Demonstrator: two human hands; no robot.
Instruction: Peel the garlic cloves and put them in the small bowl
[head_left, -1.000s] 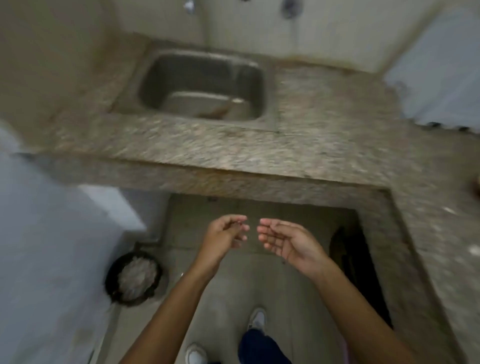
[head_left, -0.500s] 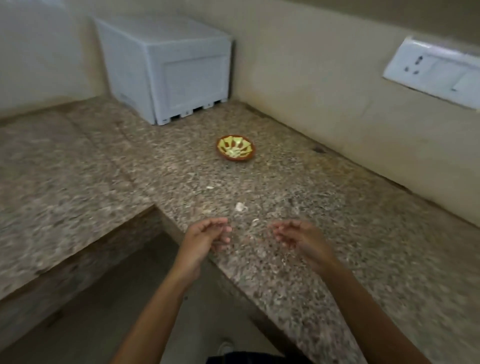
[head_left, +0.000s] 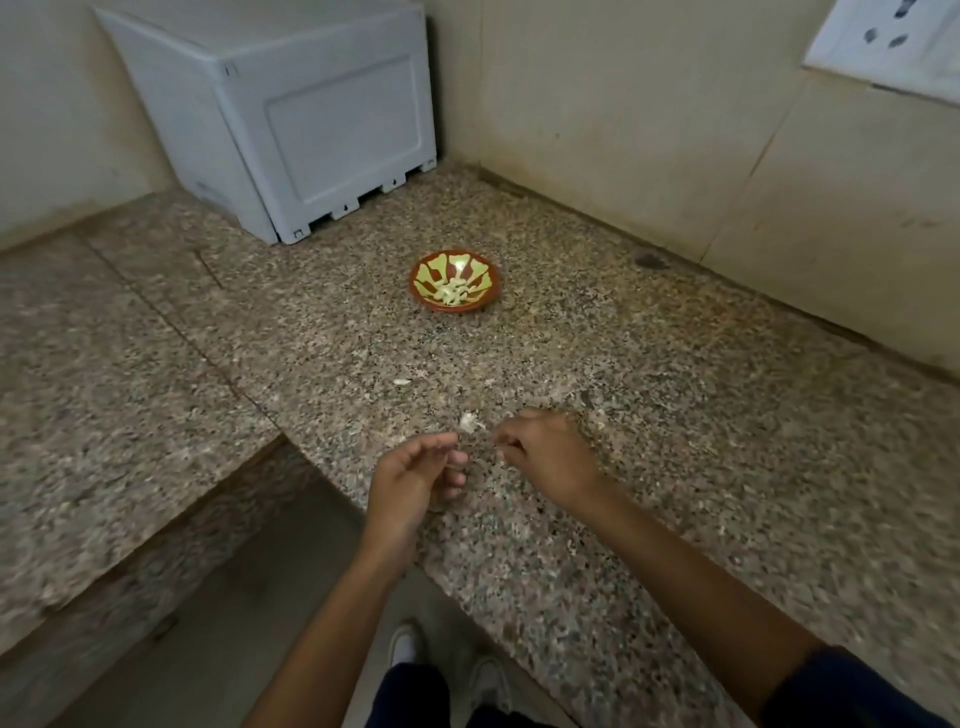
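Both hands over speckled granite desk (head_left: 675, 415): left hand (head_left: 415, 480) loosely curled, empty; right hand (head_left: 545, 454) curled, contents unclear. Pale garlic piece (head_left: 469, 423) between them. Peeled cloves (head_left: 454, 293) in red-yellow small bowl (head_left: 456, 280), farther back.

A speckled granite counter (head_left: 649, 374) runs in an L, one leg going left, the other along the right wall and toward the viewer. A seam crosses the stone on the left part. Cream walls (head_left: 597, 104) meet in a corner behind the counter; the right wall is tiled in large panels with thin joints. A white switch plate (head_left: 883, 41) with sockets sits high on the right wall, cut by the frame edge. A pale grey box (head_left: 291, 114) stands on the counter in the corner, with small feet along its base. Below the counter edge lies a dull grey floor (head_left: 218, 623). The light is dim and even.
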